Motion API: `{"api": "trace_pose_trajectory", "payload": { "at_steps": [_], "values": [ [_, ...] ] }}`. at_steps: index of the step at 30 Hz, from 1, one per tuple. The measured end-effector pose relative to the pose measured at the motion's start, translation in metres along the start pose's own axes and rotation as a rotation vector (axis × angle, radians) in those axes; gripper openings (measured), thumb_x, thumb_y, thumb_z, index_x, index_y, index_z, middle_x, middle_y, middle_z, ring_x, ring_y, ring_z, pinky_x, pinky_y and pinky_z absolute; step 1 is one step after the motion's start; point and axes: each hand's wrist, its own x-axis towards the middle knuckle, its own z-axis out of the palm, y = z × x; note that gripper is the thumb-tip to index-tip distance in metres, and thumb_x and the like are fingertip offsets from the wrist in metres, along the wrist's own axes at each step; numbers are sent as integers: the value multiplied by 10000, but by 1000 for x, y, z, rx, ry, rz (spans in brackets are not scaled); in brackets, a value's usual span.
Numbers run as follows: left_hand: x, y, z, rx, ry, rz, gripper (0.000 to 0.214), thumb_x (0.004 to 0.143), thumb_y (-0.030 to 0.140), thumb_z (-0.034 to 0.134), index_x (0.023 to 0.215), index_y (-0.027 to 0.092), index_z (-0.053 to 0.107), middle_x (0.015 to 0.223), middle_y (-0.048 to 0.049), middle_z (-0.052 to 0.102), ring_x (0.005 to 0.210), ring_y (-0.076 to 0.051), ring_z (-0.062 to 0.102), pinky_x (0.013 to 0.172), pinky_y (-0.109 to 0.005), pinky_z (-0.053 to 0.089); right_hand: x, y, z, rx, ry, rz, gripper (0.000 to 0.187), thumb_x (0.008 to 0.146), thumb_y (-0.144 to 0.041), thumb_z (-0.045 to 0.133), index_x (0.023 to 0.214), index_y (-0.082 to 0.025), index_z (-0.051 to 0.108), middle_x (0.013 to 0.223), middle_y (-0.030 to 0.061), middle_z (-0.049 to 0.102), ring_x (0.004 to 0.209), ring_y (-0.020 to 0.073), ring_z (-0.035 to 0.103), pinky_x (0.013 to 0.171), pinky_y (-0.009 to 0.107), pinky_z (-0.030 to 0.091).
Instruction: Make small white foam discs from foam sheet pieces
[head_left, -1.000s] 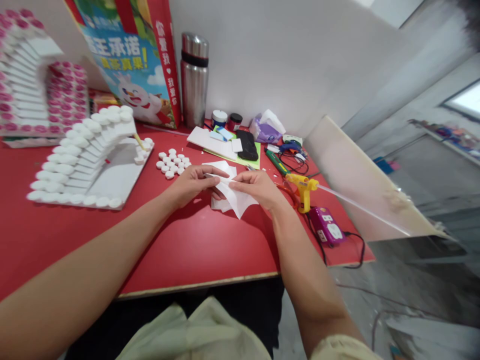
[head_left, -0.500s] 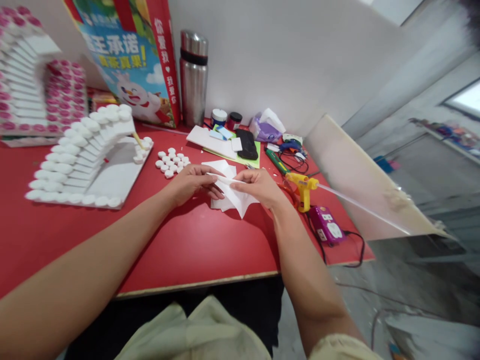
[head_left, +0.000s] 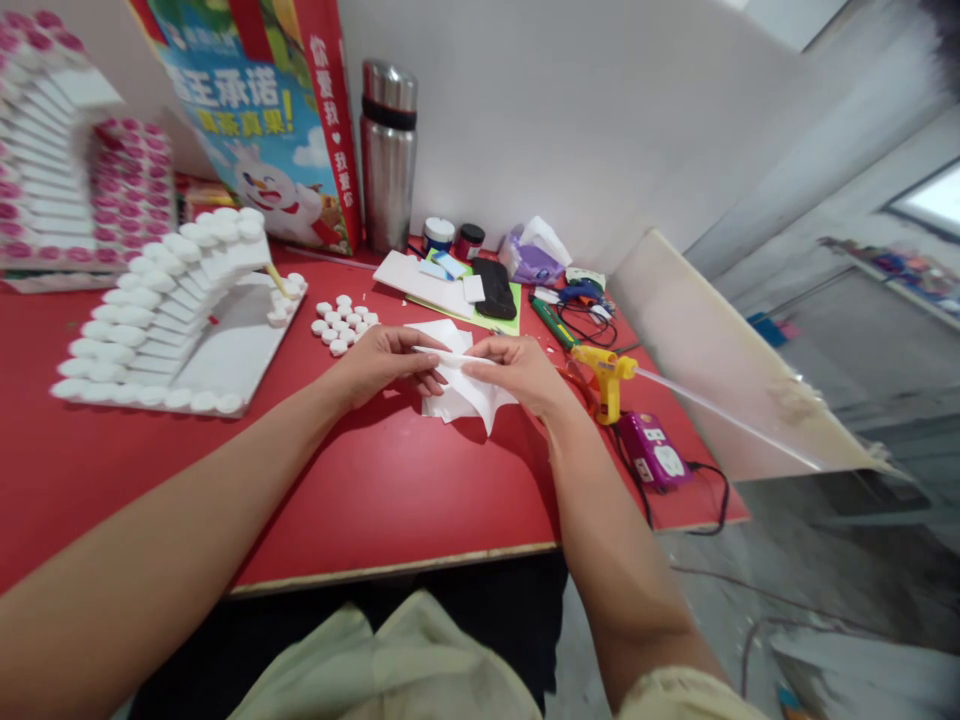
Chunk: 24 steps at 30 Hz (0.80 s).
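Between my two hands is a thin white sheet [head_left: 476, 392], paper or tissue, its upper edge folded over. My left hand [head_left: 386, 365] pinches it at the left end, thumb on top and fingers curled beneath. At the other end my right hand [head_left: 517, 372] grips it between thumb and fingers. More white sheets [head_left: 446, 333] lie on the table under and behind my hands. A cluster of small round white pieces [head_left: 341, 322] sits just beyond my left hand.
A white staircase model [head_left: 172, 320] edged with round pieces stands left on the red table [head_left: 405, 500]. A steel flask [head_left: 388, 160] and a printed bag [head_left: 262, 130] stand behind. To the right are a yellow glue gun [head_left: 609, 375], a purple power box [head_left: 654, 452] and a dark phone [head_left: 493, 288].
The sheet's upper edge is rolled or folded slightly further and its hanging corner has shifted a little. Both hands stay in nearly the same place, fingers moving slightly.
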Motion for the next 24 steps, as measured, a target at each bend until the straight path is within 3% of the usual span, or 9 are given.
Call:
{"api": "trace_pose_trajectory", "payload": {
  "at_steps": [9, 16, 24],
  "values": [
    [0, 6, 3, -115, 135, -6, 223, 699, 121, 787, 914, 79, 830, 686, -131, 785, 532, -185, 728, 549, -244, 605, 2, 5, 0, -70, 55, -124, 322, 744, -357, 859, 1037, -225, 873, 944, 41, 826, 756, 163, 676, 655, 270, 482],
    [3, 6, -3, -227, 181, 25, 201, 680, 96, 707, 852, 67, 807, 686, -111, 780, 543, -166, 721, 546, -220, 597, 2, 5, 1, -138, 86, -187, 275, 767, -340, 836, 1021, -242, 879, 933, 46, 835, 762, 181, 695, 649, 284, 501],
    [4, 3, -3, -152, 179, 34, 189, 784, 217, 833, 900, 72, 799, 722, -94, 781, 544, -135, 706, 558, -208, 595, 2, 6, 0, -176, 97, -247, 217, 786, -275, 800, 987, -288, 880, 981, 27, 848, 875, 206, 749, 758, 320, 559]
  ]
}}
